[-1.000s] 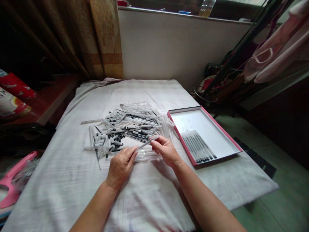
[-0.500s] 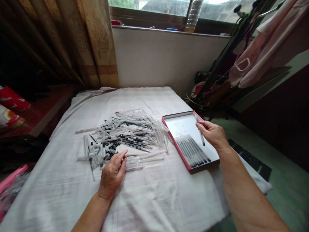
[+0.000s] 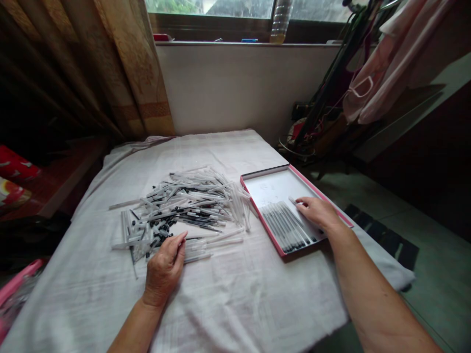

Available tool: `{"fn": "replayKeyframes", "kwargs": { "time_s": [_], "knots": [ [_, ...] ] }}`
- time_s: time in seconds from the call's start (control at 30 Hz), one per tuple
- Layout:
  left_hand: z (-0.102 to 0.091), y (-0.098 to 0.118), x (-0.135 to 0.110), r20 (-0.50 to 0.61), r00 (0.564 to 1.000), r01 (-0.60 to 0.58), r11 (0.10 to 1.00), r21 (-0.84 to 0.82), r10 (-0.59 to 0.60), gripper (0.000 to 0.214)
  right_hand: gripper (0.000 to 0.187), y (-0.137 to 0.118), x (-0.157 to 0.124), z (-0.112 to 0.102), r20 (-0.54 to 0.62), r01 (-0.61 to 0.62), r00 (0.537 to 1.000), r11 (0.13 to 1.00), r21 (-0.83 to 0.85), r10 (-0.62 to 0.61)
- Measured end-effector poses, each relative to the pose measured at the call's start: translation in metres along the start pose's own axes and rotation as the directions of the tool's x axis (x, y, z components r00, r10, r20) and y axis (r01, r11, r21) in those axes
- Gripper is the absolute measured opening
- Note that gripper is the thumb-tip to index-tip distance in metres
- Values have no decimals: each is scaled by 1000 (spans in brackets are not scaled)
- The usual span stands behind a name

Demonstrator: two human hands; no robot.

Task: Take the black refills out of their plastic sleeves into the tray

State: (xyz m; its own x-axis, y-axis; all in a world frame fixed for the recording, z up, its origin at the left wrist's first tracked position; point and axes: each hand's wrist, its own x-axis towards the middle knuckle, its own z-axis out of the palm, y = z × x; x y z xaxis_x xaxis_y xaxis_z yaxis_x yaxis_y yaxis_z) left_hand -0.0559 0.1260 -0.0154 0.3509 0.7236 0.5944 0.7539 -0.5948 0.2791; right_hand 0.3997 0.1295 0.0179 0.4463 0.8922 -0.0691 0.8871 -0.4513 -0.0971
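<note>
A clear-barrelled pen [image 3: 292, 200] lies low inside a shallow pink-edged box [image 3: 270, 188], just right of a row of pens [image 3: 281, 226] and near the middle of the box's floor. Its pale end points toward the box's far edge; the hand covers much of the rest. The right hand [image 3: 317, 212] has it at the fingertips, the grip narrow, thumb and fingers drawn together on the barrel. The row fills the near left corner of the box, the pens side by side along its left edge, with their dark ends toward its near edge. The box sits close to the right edge of the surface [image 3: 228, 304], which is covered with a pale cloth.

Left of the box, a loose pile of pen parts [image 3: 198, 198] spreads over the middle of the surface: clear tubes, dark refills and, toward its near left side, small black and clear caps [image 3: 160, 233]. The left hand [image 3: 165, 269] rests at the pile's near edge, beside a few clear tubes [image 3: 224, 240]; its fingers are curled and I cannot tell whether the grip holds anything.

Beyond the far edge of the surface stands a pale wall [image 3: 228, 88], with a brown patterned curtain [image 3: 136, 73] to the left and a clear bottle [image 3: 278, 24] on the window ledge
</note>
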Motion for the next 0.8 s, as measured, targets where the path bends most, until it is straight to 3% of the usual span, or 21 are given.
{"fn": "replayKeyframes", "kwargs": {
  "time_s": [0.4, 0.8],
  "knots": [
    [-1, 0, 1, 20, 1000, 15, 1000, -3, -15, 27, 38, -16, -20, 10, -24, 79, 997, 986, 147, -76],
    [2, -4, -1, -16, 1000, -20, 1000, -14, 19, 27, 37, -20, -20, 12, -33, 71, 997, 996, 54, -69]
  ]
}}
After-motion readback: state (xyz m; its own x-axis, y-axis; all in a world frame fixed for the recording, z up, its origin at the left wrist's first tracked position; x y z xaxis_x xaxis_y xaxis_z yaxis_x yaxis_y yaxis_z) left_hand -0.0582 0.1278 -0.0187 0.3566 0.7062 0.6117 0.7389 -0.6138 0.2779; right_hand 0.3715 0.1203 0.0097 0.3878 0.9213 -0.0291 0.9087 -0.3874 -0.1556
